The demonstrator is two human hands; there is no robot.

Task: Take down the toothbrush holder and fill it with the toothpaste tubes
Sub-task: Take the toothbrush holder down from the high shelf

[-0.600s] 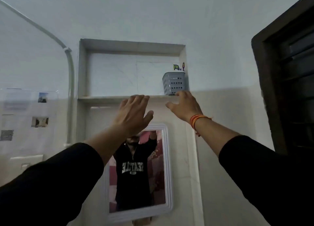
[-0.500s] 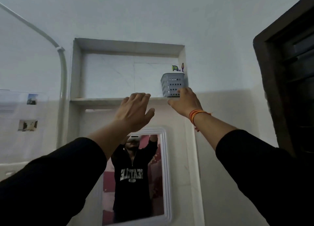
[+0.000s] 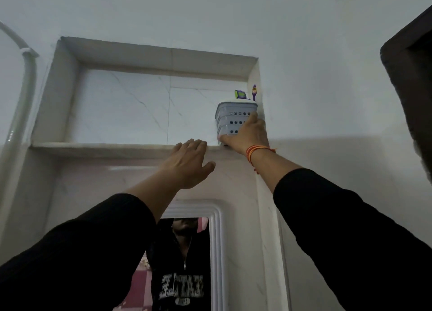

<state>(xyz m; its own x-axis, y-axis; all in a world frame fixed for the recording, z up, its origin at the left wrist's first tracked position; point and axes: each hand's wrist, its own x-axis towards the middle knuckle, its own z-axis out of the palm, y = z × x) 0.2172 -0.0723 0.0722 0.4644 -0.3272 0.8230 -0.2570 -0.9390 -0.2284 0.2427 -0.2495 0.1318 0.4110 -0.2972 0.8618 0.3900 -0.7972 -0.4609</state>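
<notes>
Step in hand is the take-down. Toothbrush holder (image 3: pixel 233 120), a pale perforated plastic tub, stands upright at the far right end of the recessed wall shelf (image 3: pixel 105 147), tight against the niche's right wall, at roughly one o'clock in the head view. Right hand (image 3: pixel 247 137) is laid against its front and right side, thumb under the lower edge and fingers reaching up the side; a closed grip is judged forming, though the far fingers are hidden. Left hand (image 3: pixel 187 163) is flat with fingers together, thumb apart, fingertips at the shelf lip at twelve o'clock, holding nothing. Stickers (image 3: pixel 246 94) sit on the niche wall just above the tub. Toothpaste tubes are not in view. Next move calls for a firm wrap, then lifting the tub clear of the lip and keeping it level.
</notes>
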